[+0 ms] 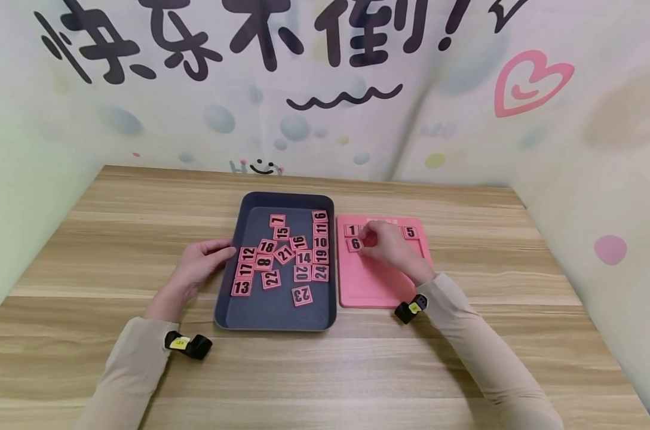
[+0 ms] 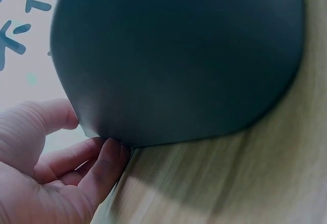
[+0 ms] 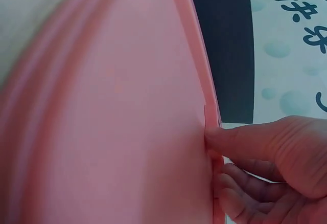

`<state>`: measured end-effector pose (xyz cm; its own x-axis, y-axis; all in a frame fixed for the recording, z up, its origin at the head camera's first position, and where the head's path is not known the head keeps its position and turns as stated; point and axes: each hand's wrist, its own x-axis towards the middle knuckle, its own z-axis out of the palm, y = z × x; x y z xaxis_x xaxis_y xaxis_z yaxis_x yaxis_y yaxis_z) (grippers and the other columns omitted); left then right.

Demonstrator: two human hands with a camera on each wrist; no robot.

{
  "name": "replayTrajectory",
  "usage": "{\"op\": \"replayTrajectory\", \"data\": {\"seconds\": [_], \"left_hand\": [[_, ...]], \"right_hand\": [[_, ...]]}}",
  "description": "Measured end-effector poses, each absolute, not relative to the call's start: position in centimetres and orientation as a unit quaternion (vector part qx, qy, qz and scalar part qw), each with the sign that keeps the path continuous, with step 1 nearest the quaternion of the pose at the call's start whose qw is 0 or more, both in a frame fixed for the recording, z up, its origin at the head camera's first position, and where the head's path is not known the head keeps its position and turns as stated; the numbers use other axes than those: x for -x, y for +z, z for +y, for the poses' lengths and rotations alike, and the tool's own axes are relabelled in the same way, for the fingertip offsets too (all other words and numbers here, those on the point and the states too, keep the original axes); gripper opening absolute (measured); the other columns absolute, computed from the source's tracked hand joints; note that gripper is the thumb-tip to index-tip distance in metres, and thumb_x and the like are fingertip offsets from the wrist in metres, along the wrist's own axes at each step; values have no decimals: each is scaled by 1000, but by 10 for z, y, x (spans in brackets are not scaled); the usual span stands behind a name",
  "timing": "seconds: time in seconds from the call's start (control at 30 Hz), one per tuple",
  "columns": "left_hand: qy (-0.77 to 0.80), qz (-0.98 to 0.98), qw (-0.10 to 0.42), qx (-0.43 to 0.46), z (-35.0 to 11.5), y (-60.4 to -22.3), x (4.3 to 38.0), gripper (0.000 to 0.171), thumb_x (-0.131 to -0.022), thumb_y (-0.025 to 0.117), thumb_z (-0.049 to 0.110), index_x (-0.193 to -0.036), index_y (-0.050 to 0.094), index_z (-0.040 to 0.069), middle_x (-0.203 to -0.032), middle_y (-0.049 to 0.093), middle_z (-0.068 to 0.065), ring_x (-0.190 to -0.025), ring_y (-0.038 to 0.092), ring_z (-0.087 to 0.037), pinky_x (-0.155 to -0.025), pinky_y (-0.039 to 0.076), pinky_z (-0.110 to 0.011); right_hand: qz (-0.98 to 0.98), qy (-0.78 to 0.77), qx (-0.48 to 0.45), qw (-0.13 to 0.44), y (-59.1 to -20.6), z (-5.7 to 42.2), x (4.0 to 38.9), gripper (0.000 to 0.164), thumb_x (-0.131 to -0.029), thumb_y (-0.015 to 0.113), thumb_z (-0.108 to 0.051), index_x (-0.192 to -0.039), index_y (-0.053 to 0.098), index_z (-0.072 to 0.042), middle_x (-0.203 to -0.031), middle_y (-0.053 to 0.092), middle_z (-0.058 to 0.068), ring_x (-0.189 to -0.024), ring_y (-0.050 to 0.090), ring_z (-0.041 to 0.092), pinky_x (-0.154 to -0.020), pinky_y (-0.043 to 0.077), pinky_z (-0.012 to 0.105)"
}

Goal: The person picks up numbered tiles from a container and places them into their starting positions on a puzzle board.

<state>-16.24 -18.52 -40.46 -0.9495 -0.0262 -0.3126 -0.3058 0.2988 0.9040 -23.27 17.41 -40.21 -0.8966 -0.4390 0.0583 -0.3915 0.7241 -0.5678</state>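
Note:
My left hand [image 1: 198, 263] holds the left rim of a dark grey tray [image 1: 276, 319]; its thumb and fingertips meet the tray's edge in the left wrist view. Several pink number tiles lie loose in the tray, among them tile 23 [image 1: 302, 295] and tile 13 [image 1: 241, 287]. Over the pink puzzle board [image 1: 365, 289], my right hand [image 1: 386, 243] pinches tile 6 [image 1: 354, 244] at the left end of the second row, just below tile 1 [image 1: 352, 230]. Tile 5 [image 1: 410, 232] sits at the top row's right end. My fingers hide the middle of that row.
The tray and board stand side by side on a wood-grain table [image 1: 282, 376]. Behind the table hangs a printed backdrop [image 1: 196, 125]. Each wrist wears a small black camera, such as the left wrist camera [image 1: 187, 344].

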Motion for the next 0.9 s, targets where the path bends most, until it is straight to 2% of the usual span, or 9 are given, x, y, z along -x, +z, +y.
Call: {"op": "replayTrajectory", "data": {"seconds": [0.2,0.6,0.73,0.9], "left_hand": [[585,796,118,101,-185,-404,162,47,-95,55,21,-135,47,-3,-136,47,-22,-123,44,-29,-101,37,-39],[584,797,116,100,-184,-404,162,47,-94,55,20,-135,47,-3,-136,47,-22,-125,42,-29,-102,36,-41],[582,799,118,99,-184,-404,162,47,-95,55,21,-135,47,-3,-136,47,-22,-124,43,-30,-102,36,-41],[585,796,120,101,-184,-403,162,47,-95,55,20,-135,46,-3,-137,46,-23,-125,42,-30,-103,36,-41]], "right_hand": [[932,-293,200,70,-400,170,234,12,-77,75,-4,-79,62,-4,-76,62,6,-70,57,17,-63,48,28],[925,-300,224,65,-394,167,235,13,-76,74,-1,-80,63,-1,-75,63,7,-69,58,18,-63,49,28],[922,-308,229,57,-379,158,237,14,-77,75,-2,-83,63,0,-77,64,8,-71,59,19,-65,50,30],[917,-320,227,73,-355,130,244,18,-80,73,-7,-93,64,0,-85,64,8,-78,60,20,-70,51,30]]}}
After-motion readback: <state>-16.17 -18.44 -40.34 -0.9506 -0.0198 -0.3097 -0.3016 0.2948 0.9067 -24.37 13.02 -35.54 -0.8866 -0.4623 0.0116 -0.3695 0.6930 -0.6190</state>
